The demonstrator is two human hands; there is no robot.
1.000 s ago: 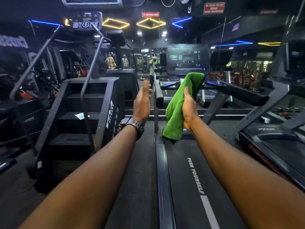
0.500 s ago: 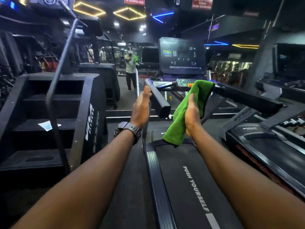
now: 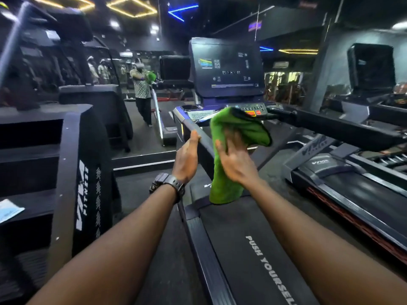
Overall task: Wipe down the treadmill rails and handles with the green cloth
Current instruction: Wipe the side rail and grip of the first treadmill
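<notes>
On my far left the stair climber [image 3: 83, 172] is sliding further toward the edge of my view than it was a moment ago, because I am stepping in closer to the treadmill. My left hand [image 3: 186, 159] is now reaching the left handrail [image 3: 206, 140]: a second ago it was hanging in the air short of it, and now my straight, close-set fingertips are touching the rail's outer side, not curling round it. I am judging this as a steadying touch, not a grip.

Just beside it, the green cloth [image 3: 224, 181] is hanging down in a long fold over the front of the running belt [image 3: 253, 249], its top bunched up near the console buttons [image 3: 253, 111]. My right hand [image 3: 235, 164] is holding it, palm against the fabric, fingers spread on the cloth; the thumb side is hidden, so I cannot tell how tightly I am pinching it. The cloth is sitting higher and nearer the console than before, yet I cannot tell whether it is touching the rail.

Further right, the right handrail [image 3: 343, 128] is waiting untouched. So wiping is only about to begin, starting, I think, on the left.
</notes>
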